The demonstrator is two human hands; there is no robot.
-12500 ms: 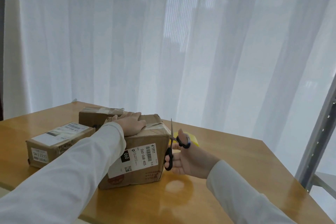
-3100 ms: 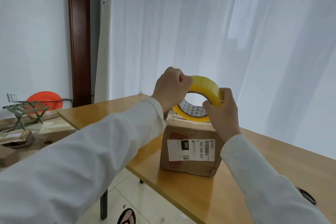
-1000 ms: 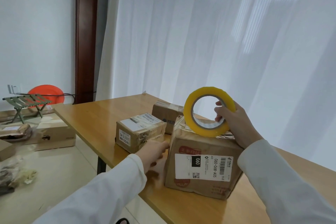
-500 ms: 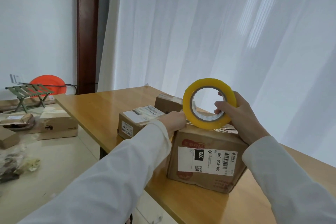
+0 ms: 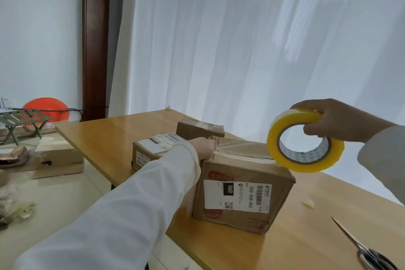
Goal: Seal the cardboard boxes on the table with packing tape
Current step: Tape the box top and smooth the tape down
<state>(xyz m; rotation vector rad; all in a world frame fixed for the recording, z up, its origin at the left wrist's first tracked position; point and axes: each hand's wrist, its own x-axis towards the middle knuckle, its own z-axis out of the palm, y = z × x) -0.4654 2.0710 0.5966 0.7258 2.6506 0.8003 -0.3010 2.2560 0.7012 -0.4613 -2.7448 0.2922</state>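
While the left hand presses its end of the box top, seemingly anchoring tape, the right hand grips the roll above the opposite edge, apparently drawing a strip across. Scissors lie at the tabletop's near right corner. Two more boxes sit behind; white curtains hang beyond.
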